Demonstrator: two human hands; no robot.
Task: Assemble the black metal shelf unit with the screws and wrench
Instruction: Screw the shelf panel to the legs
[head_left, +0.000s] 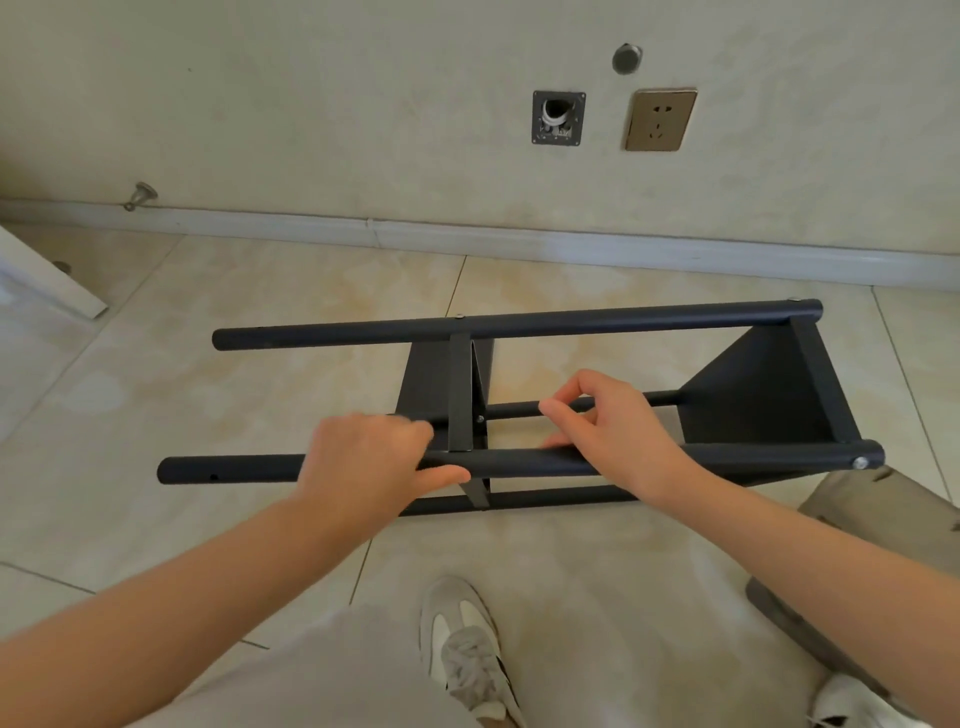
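The black metal shelf unit (753, 395) lies on its side on the tiled floor, its poles running left to right. Two shelf panels are fixed between the poles, one at the right end and one near the middle (426, 379). My left hand (363, 457) grips the near upper pole (234, 467) just left of the middle panel's bracket. My right hand (608, 426) sits on the same pole further right, thumb along it and fingers curled above it. A silver screw head (860, 462) shows at that pole's right end. No wrench is visible.
The wall and baseboard (571, 249) run close behind the unit, with a socket (660, 119) and an open wall box (558, 118). A white board edge (47, 275) lies at the left. My shoe (467, 654) and my bent leg (883, 514) are close to the unit.
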